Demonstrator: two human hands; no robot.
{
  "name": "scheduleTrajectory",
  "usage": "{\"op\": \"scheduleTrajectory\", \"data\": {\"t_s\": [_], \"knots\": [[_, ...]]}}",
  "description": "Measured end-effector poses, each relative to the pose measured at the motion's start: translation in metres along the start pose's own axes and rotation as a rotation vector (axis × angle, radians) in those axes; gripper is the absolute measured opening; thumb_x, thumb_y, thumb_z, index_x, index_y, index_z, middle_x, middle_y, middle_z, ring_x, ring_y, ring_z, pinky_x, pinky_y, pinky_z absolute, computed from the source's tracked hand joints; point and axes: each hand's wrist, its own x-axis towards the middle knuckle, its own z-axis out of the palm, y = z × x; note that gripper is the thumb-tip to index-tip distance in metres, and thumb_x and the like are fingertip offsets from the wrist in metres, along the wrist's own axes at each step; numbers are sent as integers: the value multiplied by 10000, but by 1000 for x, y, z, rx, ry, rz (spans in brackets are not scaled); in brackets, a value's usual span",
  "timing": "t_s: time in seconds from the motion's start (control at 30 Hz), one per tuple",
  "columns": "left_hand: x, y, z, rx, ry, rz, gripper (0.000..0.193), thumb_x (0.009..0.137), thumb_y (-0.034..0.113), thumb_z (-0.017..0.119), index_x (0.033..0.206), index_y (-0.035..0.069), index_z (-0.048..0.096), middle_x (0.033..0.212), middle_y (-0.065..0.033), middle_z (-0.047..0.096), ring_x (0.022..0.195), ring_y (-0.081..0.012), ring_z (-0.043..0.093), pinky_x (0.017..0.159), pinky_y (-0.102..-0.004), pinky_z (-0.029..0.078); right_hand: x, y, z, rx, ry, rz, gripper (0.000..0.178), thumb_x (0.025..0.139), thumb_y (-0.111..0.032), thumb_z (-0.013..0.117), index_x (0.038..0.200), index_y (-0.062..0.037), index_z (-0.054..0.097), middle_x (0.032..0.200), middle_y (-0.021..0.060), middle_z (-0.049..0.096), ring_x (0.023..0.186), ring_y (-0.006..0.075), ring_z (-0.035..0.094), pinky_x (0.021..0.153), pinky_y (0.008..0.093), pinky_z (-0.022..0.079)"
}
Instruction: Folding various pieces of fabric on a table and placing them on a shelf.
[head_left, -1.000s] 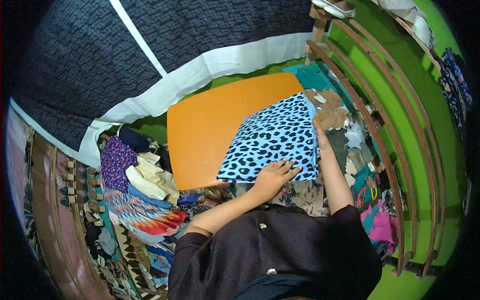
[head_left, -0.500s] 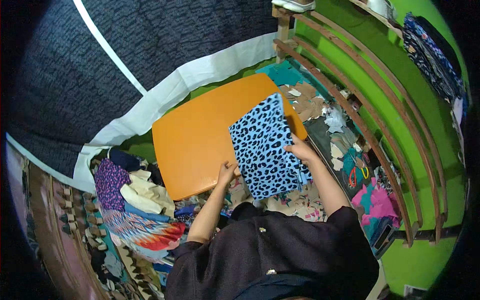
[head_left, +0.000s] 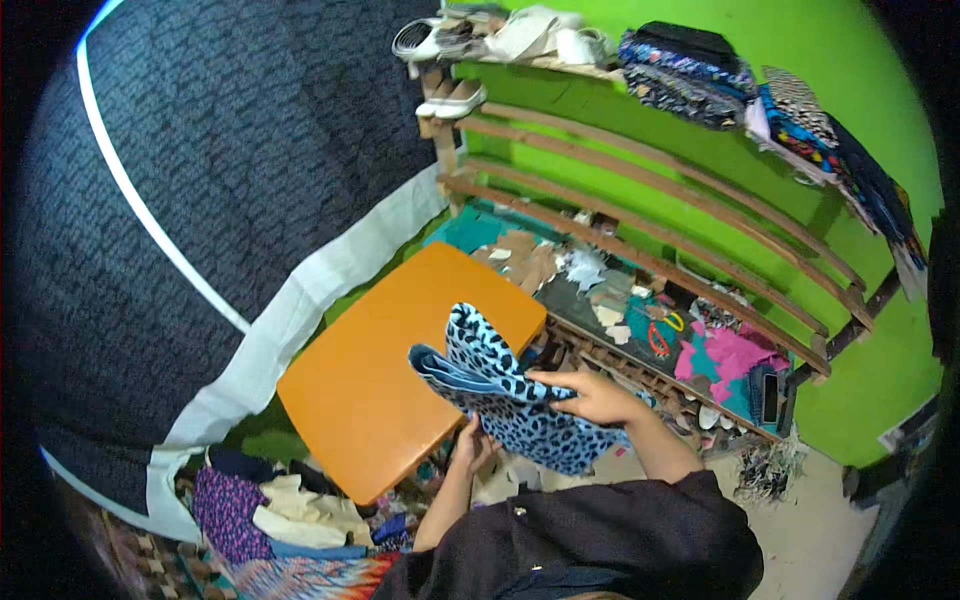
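A folded light-blue cloth with black leopard spots (head_left: 540, 432) is held in front of me, over the near right edge of the orange tabletop (head_left: 370, 365). Its layers part at the far end, where two flaps stand up with a gap between them. My right hand (head_left: 598, 396) is closed on the cloth's right side, thumb and fingers gripping the upper layers. At the lower left edge, my left hand (head_left: 474, 447) pinches the cloth; part of its fingers is hidden behind the fabric.
On the left lies a heap of clothes with a purple patterned piece (head_left: 225, 505) and a cream cloth (head_left: 305, 515). Beyond the table runs a slatted wooden rack (head_left: 640, 255). Scissors with orange handles (head_left: 657, 340) and pink scraps (head_left: 725, 360) lie on a low bench at right.
My view has swung to the right and up, bringing the shelf of shoes and folded clothes into sight. The cloth, spread flat before, is now tipped and its layers have opened apart.
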Motion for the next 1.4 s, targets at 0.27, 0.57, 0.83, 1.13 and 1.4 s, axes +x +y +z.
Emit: {"op": "scheduleTrajectory", "data": {"t_s": [0.27,0.57,0.83,1.13,1.4], "knots": [[-14,3,98,138,-56,178,550,846,214,470,1329,75,248,1328,-110,343,1211,-273,342,985,-429,295,-117,16,-9,20,599,18,481,772,-37,587,1229,-28,438,1249,139,470,1161,210,437,965,298,312],[26,-50,298,515,-460,407,633,729,-56,591,1268,32,272,1199,-97,447,1089,-213,454,913,-340,372,-289,25,-86,-41,1142,91,468,805,-106,581,1226,23,424,1170,126,527,1086,164,465,943,286,316],[52,-118,494,742,-741,698,616,756,77,618,1258,-15,274,1202,-110,433,1104,-182,413,948,-314,308,-436,23,-172,-88,1506,22,526,782,-104,599,1242,38,387,1203,130,478,1107,193,434,961,306,294],[40,-133,734,845,-1059,961,590,757,122,651,1223,-45,330,1157,-107,485,1048,-163,450,942,-302,325,-549,-24,-311,-209,1730,-32,536,761,-130,611,1234,1,397,1219,92,463,1097,180,435,954,304,301],[73,-136,897,943,-1031,1242,459,732,133,654,1123,-38,484,1059,-104,566,920,-173,537,841,-300,416,-622,-15,-468,-446,1703,-306,611,708,-112,641,1248,17,387,1208,117,481,1083,208,457,954,310,307]]}}
